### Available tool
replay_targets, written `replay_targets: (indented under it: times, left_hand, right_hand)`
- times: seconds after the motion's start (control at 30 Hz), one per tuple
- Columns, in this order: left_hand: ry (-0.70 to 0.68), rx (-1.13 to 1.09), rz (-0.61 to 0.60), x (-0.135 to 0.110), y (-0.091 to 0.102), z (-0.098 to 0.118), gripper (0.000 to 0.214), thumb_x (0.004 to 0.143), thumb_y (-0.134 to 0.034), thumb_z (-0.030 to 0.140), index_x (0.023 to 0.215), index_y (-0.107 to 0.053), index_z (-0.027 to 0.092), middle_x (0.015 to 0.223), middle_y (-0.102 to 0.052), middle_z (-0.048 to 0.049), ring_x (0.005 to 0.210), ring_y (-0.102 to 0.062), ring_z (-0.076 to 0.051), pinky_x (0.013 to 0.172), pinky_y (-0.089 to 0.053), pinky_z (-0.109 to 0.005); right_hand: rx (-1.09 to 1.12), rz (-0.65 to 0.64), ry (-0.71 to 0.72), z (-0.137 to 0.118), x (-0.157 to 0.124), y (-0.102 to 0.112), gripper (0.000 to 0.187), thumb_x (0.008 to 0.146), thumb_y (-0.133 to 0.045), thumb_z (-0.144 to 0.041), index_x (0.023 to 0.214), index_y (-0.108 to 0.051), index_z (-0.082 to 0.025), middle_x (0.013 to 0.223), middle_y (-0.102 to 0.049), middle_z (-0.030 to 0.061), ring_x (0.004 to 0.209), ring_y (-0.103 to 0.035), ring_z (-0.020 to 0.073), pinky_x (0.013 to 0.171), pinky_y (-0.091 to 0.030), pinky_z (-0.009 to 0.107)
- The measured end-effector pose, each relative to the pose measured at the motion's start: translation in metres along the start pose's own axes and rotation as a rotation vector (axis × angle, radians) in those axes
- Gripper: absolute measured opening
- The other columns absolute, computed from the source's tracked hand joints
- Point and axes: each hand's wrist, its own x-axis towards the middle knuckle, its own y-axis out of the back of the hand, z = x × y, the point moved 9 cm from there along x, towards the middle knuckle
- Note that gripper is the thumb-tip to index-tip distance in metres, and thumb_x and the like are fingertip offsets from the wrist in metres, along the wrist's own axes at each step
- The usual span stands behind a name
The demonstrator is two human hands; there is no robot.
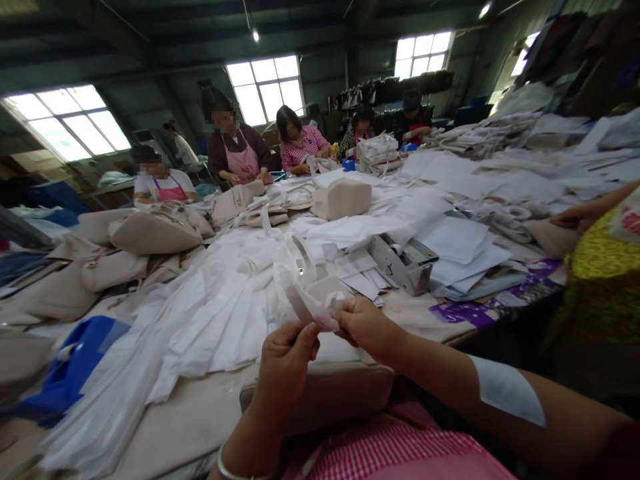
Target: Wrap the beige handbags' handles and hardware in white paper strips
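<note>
Left hand (287, 360) and right hand (367, 327) both pinch the white wrap (326, 291) at the strap (294, 301), 12 o'clock of the bag (345, 393); looks part-done: strap mostly covered, wrap seemingly left to secure.

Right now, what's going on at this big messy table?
A person's left hand and right hand are close together, pinching a looped beige strap wrapped in thin white material. Just below the hands is a boxy beige bag. Thin white sheets lie heaped beyond and to the left, and an open silver metal box stands to the right. Farther off, several other people are gathered near more beige bags.
</note>
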Motion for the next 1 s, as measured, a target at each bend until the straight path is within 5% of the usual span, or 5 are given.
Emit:
replay_targets:
  times: [0.2, 0.37, 0.53, 0.67, 1.0]
  left_hand:
    - [0.077, 0.015, -0.033, -0.006, -0.002, -0.005, 0.028, 0.088, -0.06, 0.044, 0.089, -0.065, 0.017, 0.052, -0.052, 0.0042, 0.046, -0.038, -0.007, 0.045, -0.028, -0.02]
    - [0.194, -0.049, -0.006, -0.004, -0.003, -0.017, 0.033, 0.084, -0.064, 0.049, 0.09, -0.057, 0.018, 0.05, -0.058, 0.004, 0.039, -0.036, -0.005, 0.039, -0.024, -0.017]
    - [0.342, -0.119, -0.144, -0.005, -0.012, -0.019, 0.038, 0.078, -0.067, 0.052, 0.08, -0.059, 0.015, 0.063, -0.063, -0.0016, 0.044, -0.047, -0.007, 0.037, -0.031, -0.017]
    - [0.384, -0.149, -0.19, -0.009, -0.014, -0.017, 0.039, 0.077, -0.067, 0.053, 0.077, -0.063, 0.014, 0.075, -0.063, -0.0041, 0.052, -0.049, -0.008, 0.036, -0.031, -0.015]
    - [0.364, -0.241, -0.206, -0.01, -0.018, -0.018, 0.049, 0.073, -0.068, 0.063, 0.077, -0.065, 0.014, 0.066, -0.054, -0.0011, 0.051, -0.044, -0.008, 0.037, -0.024, -0.016]
  right_hand:
    - [-0.796, -0.05, 0.385, -0.033, -0.01, -0.012, 0.023, 0.083, -0.049, -0.019, 0.065, -0.063, -0.017, 0.062, -0.062, 0.0013, 0.059, -0.052, 0.0124, 0.056, -0.033, 0.025]
    - [-1.319, 0.041, 0.868, -0.048, -0.027, -0.031, 0.018, 0.081, -0.053, -0.011, 0.07, -0.066, -0.014, 0.069, -0.067, 0.0087, 0.06, -0.051, 0.0168, 0.057, -0.029, 0.031]
    - [-1.365, 0.088, 1.266, -0.058, -0.05, -0.04, 0.025, 0.089, -0.048, -0.01, 0.068, -0.06, -0.016, 0.067, -0.061, 0.006, 0.062, -0.044, 0.0174, 0.06, -0.029, 0.034]
    - [-1.332, 0.123, 1.32, -0.068, -0.057, -0.043, 0.03, 0.093, -0.045, -0.012, 0.065, -0.055, -0.017, 0.063, -0.054, 0.004, 0.061, -0.038, 0.0177, 0.059, -0.025, 0.035]
    - [-1.284, 0.02, 1.403, -0.067, -0.061, -0.049, 0.027, 0.094, -0.042, -0.011, 0.071, -0.054, -0.02, 0.065, -0.055, 0.0033, 0.06, -0.042, 0.0186, 0.06, -0.029, 0.035]
